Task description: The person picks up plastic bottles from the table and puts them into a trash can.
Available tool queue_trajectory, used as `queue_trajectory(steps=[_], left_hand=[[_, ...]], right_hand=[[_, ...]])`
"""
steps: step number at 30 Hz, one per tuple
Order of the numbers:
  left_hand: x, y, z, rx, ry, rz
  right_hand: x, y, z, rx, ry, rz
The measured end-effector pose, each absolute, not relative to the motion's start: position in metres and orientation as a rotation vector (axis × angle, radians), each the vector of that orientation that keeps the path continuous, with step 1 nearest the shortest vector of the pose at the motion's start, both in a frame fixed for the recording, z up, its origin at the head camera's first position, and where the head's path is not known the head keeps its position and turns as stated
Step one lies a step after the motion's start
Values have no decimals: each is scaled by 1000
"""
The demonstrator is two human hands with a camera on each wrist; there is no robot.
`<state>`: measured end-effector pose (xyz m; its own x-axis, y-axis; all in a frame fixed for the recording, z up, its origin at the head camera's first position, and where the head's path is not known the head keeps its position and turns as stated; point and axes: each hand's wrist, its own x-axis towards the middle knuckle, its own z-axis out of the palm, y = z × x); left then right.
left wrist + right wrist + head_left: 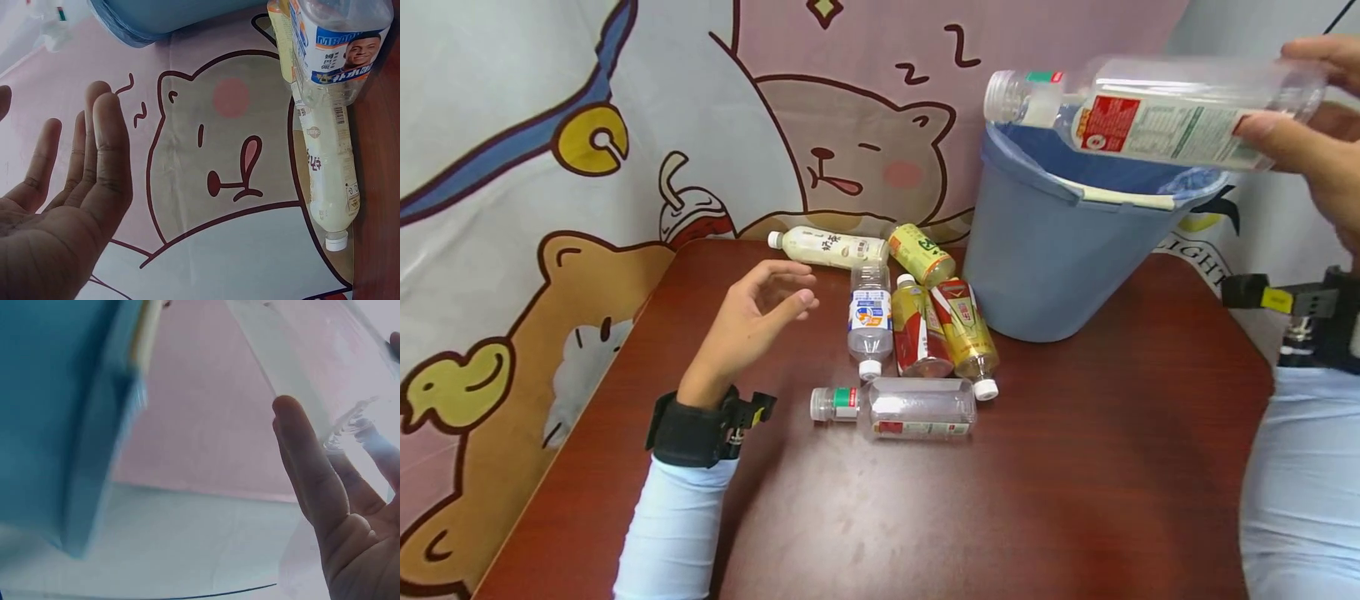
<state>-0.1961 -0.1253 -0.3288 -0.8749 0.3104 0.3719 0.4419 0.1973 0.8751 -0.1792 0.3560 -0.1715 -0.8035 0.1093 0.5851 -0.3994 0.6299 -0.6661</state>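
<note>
Clear bottle (1187, 112) (sideways) in right grip (1326, 162).

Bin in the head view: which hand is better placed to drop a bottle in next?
Probably the right hand: it holds a bottle near the bin; the left hand is empty and farther away.
</note>
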Motion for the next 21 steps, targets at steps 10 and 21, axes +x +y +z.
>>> queue_trajectory(steps=[10,21], left_hand=[[-192,-131,-330,-716,-2389,-1733],[-192,-120,-331,-737,-2413,-1735]], right_hand=[[-220,349,-128,-55,-2676,711],[-261,315,-114,189,-2956,78]])
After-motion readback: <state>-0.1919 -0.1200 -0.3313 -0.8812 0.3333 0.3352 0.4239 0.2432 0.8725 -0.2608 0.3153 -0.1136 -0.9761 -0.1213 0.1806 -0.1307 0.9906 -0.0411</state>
